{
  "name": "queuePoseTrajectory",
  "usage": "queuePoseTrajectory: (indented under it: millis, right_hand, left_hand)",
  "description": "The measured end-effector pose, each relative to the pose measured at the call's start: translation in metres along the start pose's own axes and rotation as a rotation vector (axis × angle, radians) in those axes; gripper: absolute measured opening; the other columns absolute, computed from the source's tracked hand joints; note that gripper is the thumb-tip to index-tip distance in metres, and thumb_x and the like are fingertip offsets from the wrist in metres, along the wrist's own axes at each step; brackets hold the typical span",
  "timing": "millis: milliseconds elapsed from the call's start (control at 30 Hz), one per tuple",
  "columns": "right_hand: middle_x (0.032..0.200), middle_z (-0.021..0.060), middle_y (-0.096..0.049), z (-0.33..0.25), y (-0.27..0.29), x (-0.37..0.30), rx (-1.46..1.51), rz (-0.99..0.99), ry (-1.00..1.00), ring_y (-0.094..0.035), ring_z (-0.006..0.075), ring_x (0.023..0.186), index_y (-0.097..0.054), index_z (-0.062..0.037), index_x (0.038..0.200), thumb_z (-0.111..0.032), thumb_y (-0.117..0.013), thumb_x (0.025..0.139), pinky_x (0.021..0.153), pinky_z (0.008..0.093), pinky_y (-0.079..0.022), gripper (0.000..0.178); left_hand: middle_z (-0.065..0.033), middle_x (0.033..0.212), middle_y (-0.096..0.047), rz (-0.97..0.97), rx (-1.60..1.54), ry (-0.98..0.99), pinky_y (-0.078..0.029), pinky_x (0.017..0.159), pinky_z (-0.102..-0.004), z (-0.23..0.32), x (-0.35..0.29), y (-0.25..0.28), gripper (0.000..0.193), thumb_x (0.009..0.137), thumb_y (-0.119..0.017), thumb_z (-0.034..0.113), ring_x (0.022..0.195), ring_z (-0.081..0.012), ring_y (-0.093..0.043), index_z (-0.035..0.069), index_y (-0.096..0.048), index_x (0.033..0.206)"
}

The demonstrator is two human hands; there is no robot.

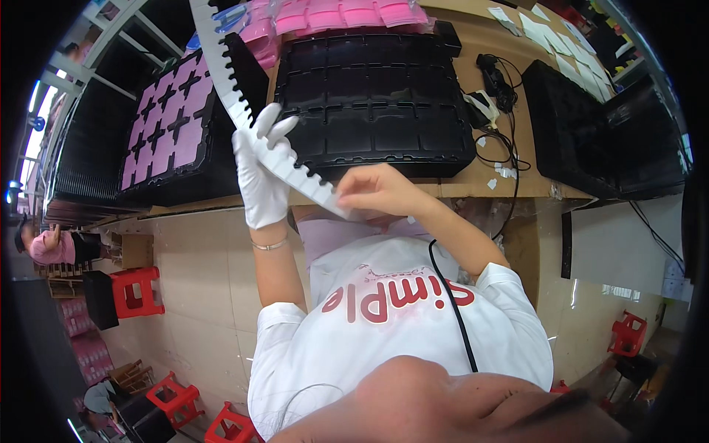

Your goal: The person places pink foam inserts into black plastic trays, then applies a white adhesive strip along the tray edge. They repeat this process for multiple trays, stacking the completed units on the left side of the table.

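A long white strip point(218, 70) with a row of notches along one edge slants from the upper left down toward my body. My left hand point(262, 173), in a white glove, grips the strip around its middle, with some fingers raised over the notched edge. My bare right hand point(380, 190) has its fingers curled and pinched at the strip's near end. Beyond the hands lies a black moulded plastic tray point(373, 136) with rectangular sections, below and to the right of the strip.
Left on the table stands a black tray with pink sheets point(166, 122) showing cross-shaped gaps. Stacked black trays point(85, 159) rise farther left. Pink packs point(340, 13) lie at the back. Black cables point(509, 140), paper scraps and another black tray point(572, 122) are right. Red stools point(136, 292) stand on the floor.
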State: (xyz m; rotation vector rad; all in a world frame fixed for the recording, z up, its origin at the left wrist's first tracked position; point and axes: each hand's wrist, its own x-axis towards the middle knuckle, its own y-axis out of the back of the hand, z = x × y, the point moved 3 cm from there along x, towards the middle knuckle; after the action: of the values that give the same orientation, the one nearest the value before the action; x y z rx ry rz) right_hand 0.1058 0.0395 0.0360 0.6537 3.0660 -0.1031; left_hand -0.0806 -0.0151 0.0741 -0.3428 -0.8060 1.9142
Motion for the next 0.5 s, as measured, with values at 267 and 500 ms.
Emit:
queuePoseTrajectory:
  millis: [267,500]
  right_hand:
    - [0.089,0.0042,-0.068,0.009,0.003,0.026,0.104,0.184,-0.054,-0.063,0.0089,0.083,-0.066,-0.0011,0.094,-0.013,-0.073,0.084,0.076,0.0238,-0.049,0.017]
    - [0.091,0.0040,-0.068,0.014,0.002,0.014,-0.078,0.225,-0.075,-0.063,0.0088,0.085,-0.066,-0.0036,0.100,-0.012,-0.076,0.081,0.079,0.0241,-0.050,0.023]
  left_hand:
    - [-0.0026,0.083,-0.069,0.071,0.645,0.158,-0.037,0.054,-0.0166,-0.011,-0.028,0.014,0.020,0.091,-0.066,0.013,0.061,-0.0025,-0.052,-0.003,-0.072,0.102]
    - [-0.0072,0.093,-0.068,0.275,0.419,-0.012,-0.041,0.059,-0.0184,-0.010,-0.012,0.039,0.028,0.093,-0.063,0.014,0.068,-0.0051,-0.056,-0.006,-0.064,0.112]
